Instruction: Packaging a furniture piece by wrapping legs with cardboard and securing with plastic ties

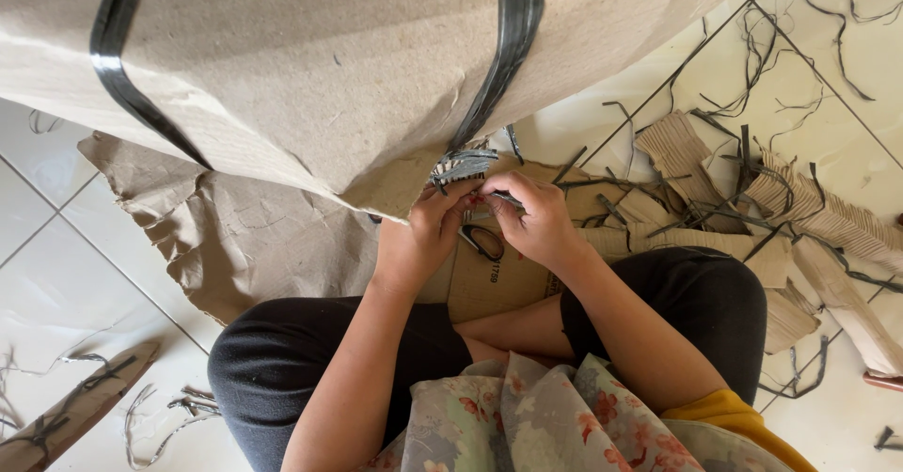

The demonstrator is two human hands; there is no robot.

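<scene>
Right now both hands meet at the lower edge of a big cardboard sheet [310, 68], where a black strap [499, 68] ends. Left hand [423, 232] and right hand [531, 218] pinch the strap end narrowly. Cardboard looks light, floppy, tearable; strap thin, stiff, slippery, so probably best held near its fastened end.

Home workspace; tiled floor [56, 284]; cardboard scraps [828, 218]
</scene>
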